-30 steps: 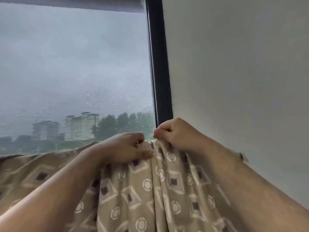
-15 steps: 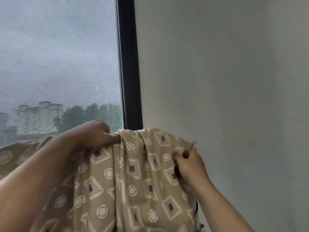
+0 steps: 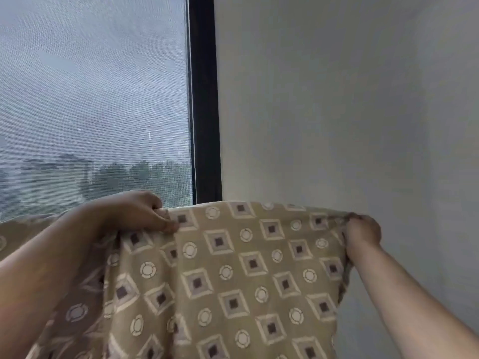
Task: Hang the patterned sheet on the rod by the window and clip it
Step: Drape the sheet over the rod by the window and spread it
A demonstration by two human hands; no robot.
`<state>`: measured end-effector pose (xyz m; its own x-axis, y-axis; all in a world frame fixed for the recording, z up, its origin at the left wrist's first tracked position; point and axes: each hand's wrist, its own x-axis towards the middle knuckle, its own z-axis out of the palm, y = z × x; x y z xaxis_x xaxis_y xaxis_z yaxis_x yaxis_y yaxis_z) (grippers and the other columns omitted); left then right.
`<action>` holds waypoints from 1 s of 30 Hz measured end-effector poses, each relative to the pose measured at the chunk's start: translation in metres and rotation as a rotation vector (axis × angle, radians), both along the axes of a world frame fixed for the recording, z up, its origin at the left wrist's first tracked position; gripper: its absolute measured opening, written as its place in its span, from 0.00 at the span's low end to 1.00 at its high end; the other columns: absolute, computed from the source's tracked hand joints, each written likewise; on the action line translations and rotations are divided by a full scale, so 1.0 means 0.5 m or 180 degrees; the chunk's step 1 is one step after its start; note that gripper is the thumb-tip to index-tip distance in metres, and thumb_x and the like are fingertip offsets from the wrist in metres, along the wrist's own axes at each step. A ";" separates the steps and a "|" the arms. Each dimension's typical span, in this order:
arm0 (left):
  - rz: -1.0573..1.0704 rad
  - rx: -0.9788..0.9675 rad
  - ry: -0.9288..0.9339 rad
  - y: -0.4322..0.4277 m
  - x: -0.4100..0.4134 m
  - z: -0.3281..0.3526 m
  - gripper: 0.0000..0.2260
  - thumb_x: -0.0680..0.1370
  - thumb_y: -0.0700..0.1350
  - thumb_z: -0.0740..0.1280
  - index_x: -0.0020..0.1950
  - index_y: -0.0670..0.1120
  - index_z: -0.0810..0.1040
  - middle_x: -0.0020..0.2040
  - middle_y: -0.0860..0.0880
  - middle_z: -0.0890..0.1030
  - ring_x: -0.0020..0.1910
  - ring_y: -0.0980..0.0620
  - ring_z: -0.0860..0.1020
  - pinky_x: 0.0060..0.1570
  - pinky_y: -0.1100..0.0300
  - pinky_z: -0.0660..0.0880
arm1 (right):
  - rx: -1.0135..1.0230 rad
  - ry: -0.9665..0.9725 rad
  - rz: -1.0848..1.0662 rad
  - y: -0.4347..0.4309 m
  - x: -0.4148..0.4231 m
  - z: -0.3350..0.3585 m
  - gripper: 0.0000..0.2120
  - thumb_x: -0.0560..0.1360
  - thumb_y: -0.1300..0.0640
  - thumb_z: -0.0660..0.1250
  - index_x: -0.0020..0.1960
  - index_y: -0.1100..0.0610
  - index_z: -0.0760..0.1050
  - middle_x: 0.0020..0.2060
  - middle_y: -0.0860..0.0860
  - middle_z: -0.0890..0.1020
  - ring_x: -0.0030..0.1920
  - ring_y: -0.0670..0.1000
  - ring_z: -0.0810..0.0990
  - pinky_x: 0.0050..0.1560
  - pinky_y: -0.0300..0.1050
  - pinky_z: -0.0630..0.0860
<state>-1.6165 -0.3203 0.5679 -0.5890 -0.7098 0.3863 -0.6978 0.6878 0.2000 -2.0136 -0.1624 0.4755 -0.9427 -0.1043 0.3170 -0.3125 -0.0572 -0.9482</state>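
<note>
The patterned sheet [image 3: 241, 268], tan with diamonds and circles, hangs spread flat across the lower part of the view below the window. My left hand [image 3: 140, 213] grips its top edge near the window frame. Far out to the right, my right hand [image 3: 363, 233] pinches the sheet's top corner in front of the wall. The top edge runs stretched between both hands. The rod is hidden under the fabric and no clip is in view.
The window [image 3: 93, 99] with a mesh screen fills the upper left, bounded by a dark frame [image 3: 204, 99]. A plain pale wall [image 3: 337, 99] takes up the right side, with a corner near the far right.
My right hand has drawn the sheet's corner rightward along the wall, so the bunched folds are now spread flat. My left hand has kept its grip on the top edge near the frame.
</note>
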 end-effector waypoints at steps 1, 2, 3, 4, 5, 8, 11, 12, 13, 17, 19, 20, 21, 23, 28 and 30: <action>0.0009 -0.0006 -0.0019 0.002 -0.004 0.000 0.29 0.59 0.73 0.71 0.39 0.48 0.79 0.36 0.55 0.82 0.37 0.56 0.80 0.37 0.61 0.73 | 0.0403 -0.0050 0.0066 -0.005 -0.012 -0.022 0.13 0.78 0.61 0.62 0.55 0.70 0.78 0.54 0.67 0.81 0.56 0.64 0.79 0.52 0.51 0.74; 0.0009 -0.0022 -0.0040 0.004 -0.009 0.001 0.27 0.62 0.72 0.70 0.40 0.48 0.80 0.37 0.54 0.82 0.39 0.55 0.80 0.38 0.61 0.73 | 0.0834 -0.0055 0.0203 -0.011 -0.013 -0.041 0.13 0.77 0.60 0.63 0.55 0.69 0.78 0.55 0.67 0.80 0.56 0.65 0.79 0.53 0.51 0.75; -0.0005 -0.0027 -0.0051 0.007 -0.015 0.002 0.26 0.65 0.72 0.69 0.40 0.48 0.80 0.38 0.53 0.82 0.40 0.54 0.80 0.38 0.61 0.72 | 0.1231 -0.0001 0.0334 -0.020 -0.007 -0.057 0.14 0.76 0.58 0.65 0.55 0.68 0.77 0.56 0.67 0.80 0.56 0.65 0.79 0.54 0.51 0.76; -0.0031 -0.0010 -0.0052 0.009 -0.021 0.002 0.25 0.67 0.70 0.69 0.40 0.47 0.80 0.38 0.53 0.82 0.39 0.54 0.80 0.38 0.61 0.72 | 0.1513 0.0087 0.0356 -0.029 0.007 -0.064 0.17 0.75 0.55 0.66 0.57 0.66 0.76 0.58 0.67 0.78 0.58 0.65 0.78 0.55 0.51 0.75; -0.0068 0.0009 -0.0040 0.010 -0.027 0.002 0.23 0.69 0.68 0.69 0.39 0.47 0.80 0.37 0.53 0.83 0.39 0.54 0.80 0.38 0.61 0.73 | 0.1595 0.0269 0.0246 -0.035 0.027 -0.062 0.20 0.75 0.51 0.66 0.60 0.64 0.75 0.60 0.66 0.77 0.59 0.65 0.77 0.56 0.51 0.75; -0.0040 -0.0168 -0.0045 0.009 -0.032 -0.006 0.19 0.70 0.62 0.72 0.38 0.46 0.81 0.36 0.52 0.83 0.37 0.53 0.80 0.39 0.61 0.74 | 0.0949 0.1162 0.0386 -0.049 0.098 -0.042 0.14 0.76 0.49 0.64 0.57 0.56 0.78 0.56 0.58 0.80 0.55 0.59 0.78 0.52 0.47 0.73; 0.0082 -0.0275 -0.0064 0.005 -0.027 -0.009 0.18 0.70 0.62 0.72 0.37 0.46 0.81 0.35 0.51 0.83 0.37 0.52 0.82 0.39 0.60 0.76 | 0.0265 0.0691 0.0676 -0.045 0.128 -0.108 0.08 0.76 0.52 0.63 0.51 0.54 0.77 0.48 0.53 0.82 0.47 0.55 0.79 0.46 0.47 0.74; 0.0094 -0.0259 -0.0051 0.003 -0.024 -0.009 0.18 0.69 0.62 0.72 0.37 0.47 0.82 0.35 0.51 0.83 0.37 0.52 0.82 0.40 0.58 0.78 | 0.0213 0.0285 0.0646 -0.050 0.117 -0.160 0.10 0.75 0.53 0.62 0.53 0.55 0.76 0.49 0.54 0.82 0.48 0.56 0.79 0.49 0.50 0.76; 0.0098 -0.0234 -0.0033 0.001 -0.021 -0.008 0.18 0.69 0.62 0.73 0.36 0.47 0.82 0.34 0.51 0.84 0.36 0.51 0.83 0.40 0.57 0.79 | 0.0407 -0.0063 0.0678 -0.056 0.106 -0.219 0.13 0.73 0.53 0.60 0.55 0.55 0.76 0.50 0.55 0.82 0.49 0.58 0.79 0.52 0.53 0.77; 0.0079 -0.0099 0.0038 -0.007 -0.017 -0.011 0.18 0.66 0.64 0.75 0.35 0.49 0.83 0.32 0.52 0.84 0.35 0.50 0.84 0.43 0.53 0.81 | 0.0370 -0.1028 0.1545 -0.046 0.119 -0.334 0.16 0.75 0.53 0.60 0.56 0.61 0.78 0.48 0.57 0.83 0.46 0.56 0.81 0.42 0.47 0.79; 0.0064 -0.0075 0.0049 -0.007 -0.020 -0.014 0.20 0.63 0.66 0.74 0.36 0.49 0.82 0.32 0.52 0.84 0.35 0.50 0.83 0.44 0.54 0.80 | 0.0055 -0.0936 0.1603 -0.040 0.122 -0.323 0.10 0.76 0.58 0.61 0.50 0.58 0.81 0.46 0.57 0.84 0.45 0.54 0.82 0.41 0.46 0.79; 0.0051 -0.0063 0.0057 -0.008 -0.023 -0.015 0.21 0.63 0.67 0.73 0.37 0.49 0.82 0.33 0.52 0.84 0.36 0.49 0.83 0.45 0.53 0.80 | -0.0065 -0.0942 0.1602 -0.038 0.119 -0.318 0.10 0.75 0.59 0.62 0.49 0.57 0.82 0.47 0.57 0.85 0.46 0.55 0.83 0.46 0.48 0.80; 0.0051 -0.0057 0.0057 -0.009 -0.025 -0.017 0.21 0.64 0.66 0.74 0.38 0.49 0.82 0.34 0.51 0.84 0.36 0.48 0.83 0.46 0.52 0.80 | -0.0242 -0.1029 0.1714 -0.037 0.117 -0.315 0.10 0.74 0.60 0.62 0.49 0.57 0.82 0.49 0.58 0.85 0.48 0.57 0.83 0.53 0.51 0.80; 0.0057 -0.0037 0.0021 -0.009 -0.030 -0.017 0.18 0.68 0.63 0.74 0.41 0.48 0.83 0.35 0.50 0.85 0.37 0.47 0.83 0.49 0.50 0.79 | -0.0918 -0.1528 0.2307 -0.027 0.114 -0.314 0.13 0.75 0.59 0.62 0.54 0.59 0.82 0.51 0.59 0.85 0.53 0.60 0.83 0.60 0.56 0.77; -0.0072 0.0225 0.0036 -0.001 -0.039 -0.015 0.30 0.57 0.73 0.71 0.39 0.47 0.83 0.32 0.51 0.84 0.37 0.47 0.83 0.43 0.55 0.78 | -0.2344 -0.2059 0.2726 -0.005 0.075 -0.348 0.19 0.56 0.61 0.71 0.47 0.62 0.83 0.47 0.64 0.83 0.46 0.61 0.83 0.57 0.55 0.77; -0.0038 0.0330 0.0089 0.003 -0.043 -0.014 0.31 0.59 0.73 0.68 0.38 0.45 0.83 0.32 0.49 0.84 0.36 0.46 0.82 0.37 0.57 0.75 | -0.2241 -0.1942 0.2973 -0.006 0.081 -0.355 0.12 0.61 0.59 0.72 0.44 0.58 0.85 0.44 0.59 0.86 0.44 0.58 0.85 0.50 0.53 0.80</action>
<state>-1.6381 -0.3187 0.5610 -0.5877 -0.7398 0.3275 -0.6827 0.6707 0.2899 -1.9730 -0.1654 0.2981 -0.6160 -0.7781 0.1231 0.5778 -0.5525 -0.6007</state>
